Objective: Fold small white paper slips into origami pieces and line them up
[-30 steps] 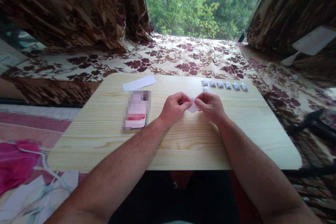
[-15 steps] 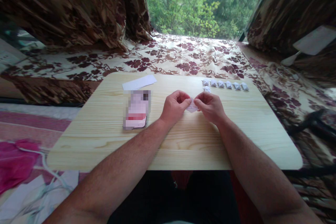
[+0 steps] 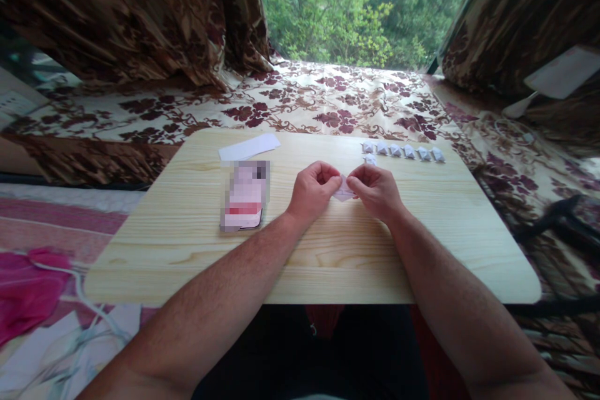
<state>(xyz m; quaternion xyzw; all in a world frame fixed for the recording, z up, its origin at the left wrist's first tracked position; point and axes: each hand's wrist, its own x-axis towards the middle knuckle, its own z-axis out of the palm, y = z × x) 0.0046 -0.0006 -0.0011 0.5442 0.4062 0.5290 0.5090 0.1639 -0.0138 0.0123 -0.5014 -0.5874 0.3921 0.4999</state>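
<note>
Pale wood-grain rectangular tabletop with rounded corners (image 3: pixel 469 250) is standing before a ledge draped in cream-and-maroon floral fabric (image 3: pixel 328 97); brown patterned curtains (image 3: pixel 145 12) are framing a window showing green foliage (image 3: pixel 328 19). Blurred-out pinkish rectangular phone (image 3: pixel 244 200) is lying left, white paper strips (image 3: pixel 248 147) just beyond it. Six small white folded-paper pieces (image 3: pixel 395 150) are sitting in a row at far right, a seventh white piece (image 3: pixel 370 159) just nearer, partly hidden. Left hand (image 3: pixel 310 192) and right hand (image 3: pixel 380 192) are both gripping, thumb to fingers, a small whitish folded paper (image 3: pixel 344 192) between them, mid-table, nearer than the row. It's looking flat and pointed toward the wearer, faint crease-like lines crossing it; fingers are covering its sides.
</note>
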